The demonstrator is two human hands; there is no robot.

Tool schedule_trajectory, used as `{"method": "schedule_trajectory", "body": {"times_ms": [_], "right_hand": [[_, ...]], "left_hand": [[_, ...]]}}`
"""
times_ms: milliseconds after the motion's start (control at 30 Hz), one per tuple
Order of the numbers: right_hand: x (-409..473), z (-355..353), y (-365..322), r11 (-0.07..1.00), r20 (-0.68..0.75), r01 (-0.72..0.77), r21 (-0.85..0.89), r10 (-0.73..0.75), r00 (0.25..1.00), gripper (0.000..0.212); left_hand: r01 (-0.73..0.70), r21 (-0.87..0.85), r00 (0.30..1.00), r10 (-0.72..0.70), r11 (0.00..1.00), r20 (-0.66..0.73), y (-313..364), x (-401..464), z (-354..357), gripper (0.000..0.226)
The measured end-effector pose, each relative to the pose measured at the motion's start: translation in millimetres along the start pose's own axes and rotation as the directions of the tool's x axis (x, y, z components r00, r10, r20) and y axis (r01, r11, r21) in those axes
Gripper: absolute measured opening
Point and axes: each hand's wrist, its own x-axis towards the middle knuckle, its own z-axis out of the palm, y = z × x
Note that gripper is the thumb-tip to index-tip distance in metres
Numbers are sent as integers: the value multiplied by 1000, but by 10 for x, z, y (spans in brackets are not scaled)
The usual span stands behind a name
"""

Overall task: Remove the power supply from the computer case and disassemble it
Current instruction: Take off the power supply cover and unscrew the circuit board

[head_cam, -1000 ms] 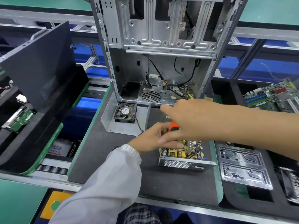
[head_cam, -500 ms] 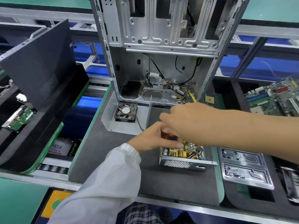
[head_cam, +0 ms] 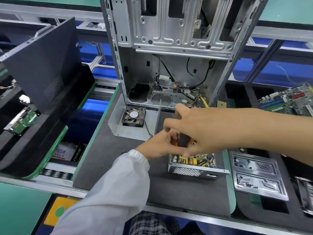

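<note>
"PRIME" on the black box [head_cam: 78, 152] beside the mat.

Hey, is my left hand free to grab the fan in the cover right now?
Probably not yet: the left hand is at the screwdriver with the right hand. The fan itself lies uncovered nearby.

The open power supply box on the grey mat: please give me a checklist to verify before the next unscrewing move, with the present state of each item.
1. Silver perforated power supply box is out of the tall bare-metal computer case and lies on the dark grey mat: ok.
2. Cover removed, yellow circuit board exposed: ok.
3. Orange-and-black screwdriver in the right hand: ok.
4. Left hand steadies the box: cannot tell.
5. Screwdriver tip seated in a screw: cannot tell, hidden by both hands.
6. Silver metal tray for screws beside the box: ok.
</note>
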Motion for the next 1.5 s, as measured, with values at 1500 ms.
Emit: {"method": "schedule_trajectory", "body": {"times_ms": [1500], "right_hand": [[35, 55, 49, 998, -12, 40, -45, -40, 999, 47]], "left_hand": [[-27, -31, 999, 27, 999, 20, -8, 10, -8, 28]]}}
